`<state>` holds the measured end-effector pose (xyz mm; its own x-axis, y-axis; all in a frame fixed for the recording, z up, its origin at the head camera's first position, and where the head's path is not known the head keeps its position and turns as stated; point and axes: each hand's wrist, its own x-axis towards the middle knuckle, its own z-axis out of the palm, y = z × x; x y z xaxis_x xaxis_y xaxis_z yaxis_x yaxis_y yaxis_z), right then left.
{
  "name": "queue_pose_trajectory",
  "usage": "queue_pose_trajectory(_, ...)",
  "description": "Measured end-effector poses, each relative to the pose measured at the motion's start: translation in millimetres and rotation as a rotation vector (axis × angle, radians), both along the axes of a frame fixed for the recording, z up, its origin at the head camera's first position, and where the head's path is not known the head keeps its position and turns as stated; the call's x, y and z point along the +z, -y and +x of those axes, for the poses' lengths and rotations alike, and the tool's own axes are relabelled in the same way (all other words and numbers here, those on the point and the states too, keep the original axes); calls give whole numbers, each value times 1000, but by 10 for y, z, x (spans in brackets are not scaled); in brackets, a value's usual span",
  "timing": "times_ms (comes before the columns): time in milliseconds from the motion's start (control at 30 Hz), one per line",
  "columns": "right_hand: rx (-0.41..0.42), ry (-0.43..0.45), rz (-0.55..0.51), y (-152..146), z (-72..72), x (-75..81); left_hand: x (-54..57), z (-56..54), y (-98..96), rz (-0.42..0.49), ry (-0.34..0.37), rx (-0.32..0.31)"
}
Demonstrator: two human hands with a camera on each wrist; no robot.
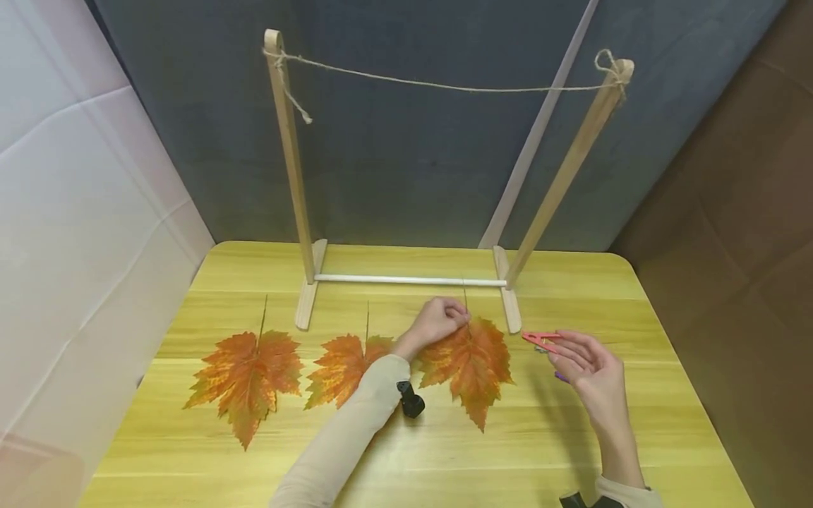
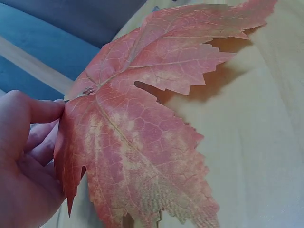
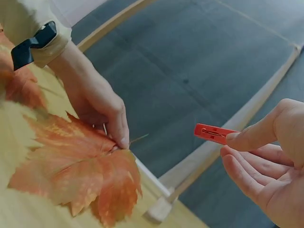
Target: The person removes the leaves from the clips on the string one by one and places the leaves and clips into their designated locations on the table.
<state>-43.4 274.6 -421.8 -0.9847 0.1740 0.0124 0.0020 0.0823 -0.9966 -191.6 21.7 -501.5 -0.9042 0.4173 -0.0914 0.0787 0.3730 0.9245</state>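
My left hand [image 1: 438,321] pinches the right-hand maple leaf [image 1: 473,360] at the base of its stem. The left wrist view shows this orange-red leaf [image 2: 137,137] tilted, part of it raised off the table. Between thumb and fingers, my right hand [image 1: 591,367] holds a red clothespin [image 1: 538,339] above the table, right of the leaf. In the right wrist view the clothespin [image 3: 211,133] points toward the left hand. A small purple item [image 1: 562,377] peeks out beside the right hand, mostly hidden. The middle leaf [image 1: 343,367] is partly covered by my left arm; another leaf [image 1: 250,374] lies at the left.
A wooden frame [image 1: 559,183] stands at the back of the table [image 1: 571,451]. Twine [image 1: 413,81] runs between the tops of its two posts, and a white rod [image 1: 406,280] joins its feet. A dark wall [image 1: 406,162] rises behind.
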Motion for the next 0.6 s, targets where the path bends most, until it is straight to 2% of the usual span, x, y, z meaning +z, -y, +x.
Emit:
queue_pose_trajectory(100,-12,29,-10,-67,74,-103,-42,6,-44,-27,-6,1)
queue_pose_trajectory(367,-22,98,-4,-276,266,-340,-80,15,-110,-107,-80,15)
queue_pose_trajectory(600,-29,207,37,-415,392,-571,-133,11,-113,-180,-116,17)
